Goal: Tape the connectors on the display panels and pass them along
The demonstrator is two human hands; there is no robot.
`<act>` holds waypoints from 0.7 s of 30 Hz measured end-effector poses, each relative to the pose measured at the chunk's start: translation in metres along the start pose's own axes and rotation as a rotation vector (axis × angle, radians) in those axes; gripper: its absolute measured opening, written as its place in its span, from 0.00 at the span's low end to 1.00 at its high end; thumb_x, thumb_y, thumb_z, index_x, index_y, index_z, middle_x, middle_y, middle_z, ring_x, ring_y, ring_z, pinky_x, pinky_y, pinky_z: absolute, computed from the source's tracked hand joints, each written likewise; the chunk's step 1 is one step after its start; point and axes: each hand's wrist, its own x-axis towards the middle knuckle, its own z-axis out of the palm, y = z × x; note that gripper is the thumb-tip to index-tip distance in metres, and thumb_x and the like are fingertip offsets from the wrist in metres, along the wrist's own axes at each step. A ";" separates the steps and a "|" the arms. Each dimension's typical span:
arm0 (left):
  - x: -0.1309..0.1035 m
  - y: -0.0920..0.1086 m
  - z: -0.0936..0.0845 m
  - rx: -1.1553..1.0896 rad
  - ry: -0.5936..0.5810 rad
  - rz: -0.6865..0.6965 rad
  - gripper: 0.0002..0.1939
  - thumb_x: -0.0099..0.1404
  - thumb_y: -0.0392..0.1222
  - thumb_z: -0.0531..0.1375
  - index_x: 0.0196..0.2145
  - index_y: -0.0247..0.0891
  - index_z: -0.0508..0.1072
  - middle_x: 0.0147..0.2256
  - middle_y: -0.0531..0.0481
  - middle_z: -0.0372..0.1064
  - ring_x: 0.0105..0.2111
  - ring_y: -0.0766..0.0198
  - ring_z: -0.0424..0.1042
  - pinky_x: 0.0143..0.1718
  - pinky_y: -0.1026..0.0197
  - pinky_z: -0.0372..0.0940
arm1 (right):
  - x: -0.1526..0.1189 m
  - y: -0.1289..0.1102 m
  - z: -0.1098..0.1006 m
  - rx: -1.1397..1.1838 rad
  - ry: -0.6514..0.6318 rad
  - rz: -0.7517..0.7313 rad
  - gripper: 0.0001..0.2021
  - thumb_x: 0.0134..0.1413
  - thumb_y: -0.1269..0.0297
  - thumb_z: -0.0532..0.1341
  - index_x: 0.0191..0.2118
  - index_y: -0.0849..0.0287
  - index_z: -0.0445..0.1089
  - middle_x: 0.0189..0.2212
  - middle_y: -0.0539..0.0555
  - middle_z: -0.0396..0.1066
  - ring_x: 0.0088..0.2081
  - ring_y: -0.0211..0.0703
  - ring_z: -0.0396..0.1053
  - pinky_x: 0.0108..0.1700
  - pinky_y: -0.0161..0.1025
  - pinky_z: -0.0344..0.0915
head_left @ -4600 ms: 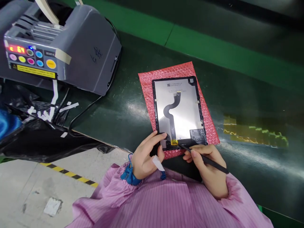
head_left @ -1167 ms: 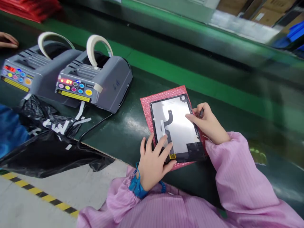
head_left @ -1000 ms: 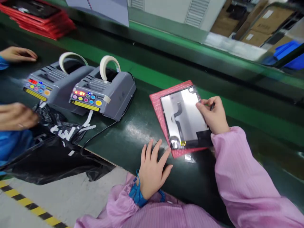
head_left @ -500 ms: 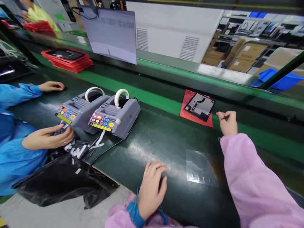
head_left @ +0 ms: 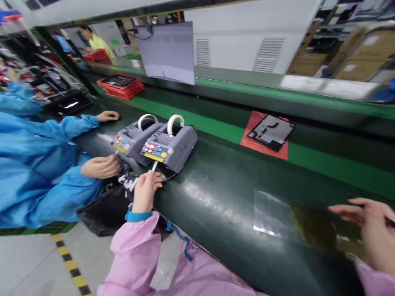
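My left hand (head_left: 145,190) pinches the end of a white tape strip (head_left: 154,166) hanging from the front of the nearer grey tape dispenser (head_left: 173,144). A blue wrist strap (head_left: 138,216) circles that wrist. At the right edge, my right hand (head_left: 372,232) is above the bench, fingers partly stretched. A dark thin tool (head_left: 390,222) sits in it, mostly out of frame, its kind unclear. Left of this hand lie a clear plastic sheet (head_left: 271,213) and a yellowish film (head_left: 313,226). Farther back, a flat dark-framed panel (head_left: 273,130) rests on a red bubble-wrap sleeve (head_left: 250,142).
A second tape dispenser (head_left: 135,137) adjoins the first. A co-worker in blue sleeves has one hand (head_left: 100,167) beside it, near a black bag (head_left: 105,209). Red sleeves (head_left: 121,90) are stacked at the back left below a monitor (head_left: 169,53).
My left hand has moved left and forward from the bench to the nearer dispenser's tape. My right hand has drawn back from beside the panel toward the right edge. The view has shifted left.
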 end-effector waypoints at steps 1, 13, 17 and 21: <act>-0.001 -0.001 0.003 -0.018 0.010 0.011 0.24 0.58 0.60 0.70 0.35 0.40 0.66 0.27 0.56 0.69 0.22 0.68 0.69 0.24 0.66 0.66 | -0.007 -0.004 -0.003 0.053 -0.011 0.010 0.21 0.61 0.30 0.51 0.37 0.40 0.65 0.31 0.64 0.78 0.38 0.64 0.80 0.44 0.62 0.73; -0.145 -0.039 0.095 0.159 -0.751 0.265 0.15 0.72 0.47 0.61 0.53 0.42 0.70 0.50 0.41 0.80 0.51 0.51 0.80 0.53 0.46 0.75 | -0.057 0.012 0.014 0.324 -0.165 0.084 0.27 0.57 0.32 0.62 0.43 0.54 0.76 0.30 0.56 0.78 0.28 0.48 0.76 0.33 0.48 0.77; -0.179 -0.038 0.115 0.604 -1.258 0.896 0.23 0.75 0.40 0.56 0.66 0.44 0.66 0.66 0.43 0.68 0.71 0.50 0.60 0.70 0.41 0.59 | -0.067 0.019 0.013 0.272 -0.156 0.128 0.23 0.50 0.38 0.71 0.35 0.55 0.76 0.29 0.57 0.79 0.29 0.50 0.78 0.31 0.47 0.78; -0.180 -0.038 0.123 0.771 -1.328 1.155 0.25 0.77 0.46 0.57 0.68 0.43 0.64 0.68 0.47 0.65 0.71 0.50 0.59 0.72 0.42 0.52 | -0.071 0.024 0.013 0.233 -0.128 0.156 0.23 0.49 0.40 0.72 0.35 0.56 0.75 0.29 0.57 0.79 0.30 0.51 0.79 0.30 0.46 0.78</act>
